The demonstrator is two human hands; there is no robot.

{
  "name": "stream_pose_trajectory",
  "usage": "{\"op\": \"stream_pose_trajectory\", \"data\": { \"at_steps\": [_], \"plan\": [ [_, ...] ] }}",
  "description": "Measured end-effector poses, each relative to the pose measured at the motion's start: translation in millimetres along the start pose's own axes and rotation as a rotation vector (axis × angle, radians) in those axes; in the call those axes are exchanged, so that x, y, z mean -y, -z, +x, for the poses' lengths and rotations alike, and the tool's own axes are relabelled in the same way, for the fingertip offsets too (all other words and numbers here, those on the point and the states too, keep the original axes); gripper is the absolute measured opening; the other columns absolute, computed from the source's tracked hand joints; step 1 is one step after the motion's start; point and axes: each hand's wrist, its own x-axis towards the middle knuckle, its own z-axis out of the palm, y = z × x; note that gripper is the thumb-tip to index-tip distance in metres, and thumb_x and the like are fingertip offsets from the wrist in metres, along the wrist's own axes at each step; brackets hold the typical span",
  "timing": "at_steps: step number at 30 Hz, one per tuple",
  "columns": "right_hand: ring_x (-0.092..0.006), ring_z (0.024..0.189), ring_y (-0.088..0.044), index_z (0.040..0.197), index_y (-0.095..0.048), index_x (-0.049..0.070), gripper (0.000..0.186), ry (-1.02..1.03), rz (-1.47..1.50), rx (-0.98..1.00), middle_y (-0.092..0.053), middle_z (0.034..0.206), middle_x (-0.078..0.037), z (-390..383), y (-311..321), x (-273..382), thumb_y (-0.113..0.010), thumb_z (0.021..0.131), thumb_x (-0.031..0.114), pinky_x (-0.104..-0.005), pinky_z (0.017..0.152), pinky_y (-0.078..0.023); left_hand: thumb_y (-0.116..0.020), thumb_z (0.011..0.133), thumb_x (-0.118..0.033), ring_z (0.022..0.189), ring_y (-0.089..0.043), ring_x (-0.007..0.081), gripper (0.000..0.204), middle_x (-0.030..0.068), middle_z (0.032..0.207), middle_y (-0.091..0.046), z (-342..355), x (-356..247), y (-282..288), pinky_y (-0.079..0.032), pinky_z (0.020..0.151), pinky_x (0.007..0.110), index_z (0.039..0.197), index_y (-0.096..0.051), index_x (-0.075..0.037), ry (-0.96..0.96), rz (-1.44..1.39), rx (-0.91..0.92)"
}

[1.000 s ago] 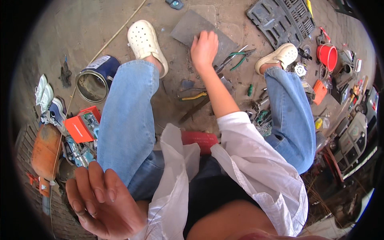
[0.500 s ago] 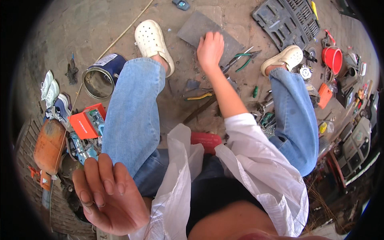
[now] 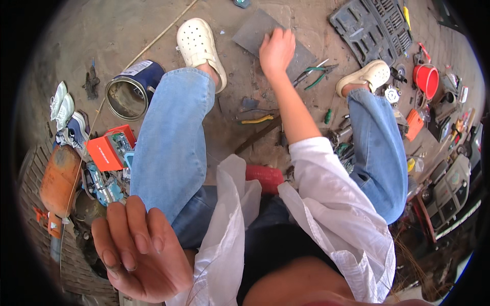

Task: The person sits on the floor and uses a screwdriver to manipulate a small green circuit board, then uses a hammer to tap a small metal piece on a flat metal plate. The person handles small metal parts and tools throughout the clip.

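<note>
Head view, dark plate: the flat plate (image 3: 253, 34) is laid on the floor (image 3: 229, 71), towards its far edge, between 2 cream clogs (image 3: 198, 43).
Right hand: the right hand (image 3: 277, 50) is held over the plate's middle, knuckles up; whether its grip is apart, together or clamped on something cannot be told.
Left hand: the left hand (image 3: 148, 265) is raised palm up at the near left, its grip slack, fingers apart from the palm and nothing clasped.
Plate's right corner: green-handled pliers (image 3: 317, 80) are set just beside it.
Near side of plate: a yellow-handled tool (image 3: 257, 120) is seen.
Floor's left side: a blue can (image 3: 140, 71) is tipped over, near an orange-red box (image 3: 103, 153).
Floor's far right: a black tool case (image 3: 365, 30) is spread, near a red bucket (image 3: 426, 81).
</note>
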Motion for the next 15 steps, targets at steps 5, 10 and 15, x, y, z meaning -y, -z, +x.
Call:
{"op": "stream_pose_trajectory", "data": {
  "at_steps": [5, 10, 15],
  "plan": [
    [-0.0330, 0.087, -0.049, 0.081, -0.053, 0.001, 0.017, 0.010, 0.001, 0.052, -0.050, 0.088, -0.015, -28, 5, -8, -0.066, 0.071, 0.008, -0.0416, 0.077, -0.041, -0.066, 0.074, -0.001, 0.071, -0.034, 0.0119, 0.027, -0.0007, 0.074, -0.035, 0, 3, 1, -0.028, 0.062, 0.027, 0.082, -0.043, -0.011, 0.026, 0.018, 0.010],
    [-0.0328, 0.088, -0.050, 0.081, -0.053, 0.002, 0.017, -0.001, -0.003, -0.012, -0.051, 0.087, -0.015, -8, -2, 0, -0.065, 0.071, 0.009, -0.0414, 0.076, -0.041, -0.067, 0.074, -0.001, 0.071, -0.034, 0.0117, 0.028, -0.0010, 0.073, -0.035, 0, -1, 1, -0.028, 0.062, 0.027, 0.080, -0.042, -0.012, 0.029, 0.029, -0.027],
    [-0.0329, 0.086, -0.050, 0.081, -0.054, 0.002, 0.016, -0.002, 0.006, 0.058, -0.051, 0.087, -0.015, -37, 9, -4, -0.064, 0.071, 0.008, -0.0418, 0.076, -0.041, -0.067, 0.074, 0.000, 0.071, -0.034, 0.0120, 0.028, -0.0007, 0.072, -0.035, -1, 5, -3, -0.028, 0.062, 0.027, 0.080, -0.042, -0.012, 0.014, 0.025, 0.001]
  ]
}}
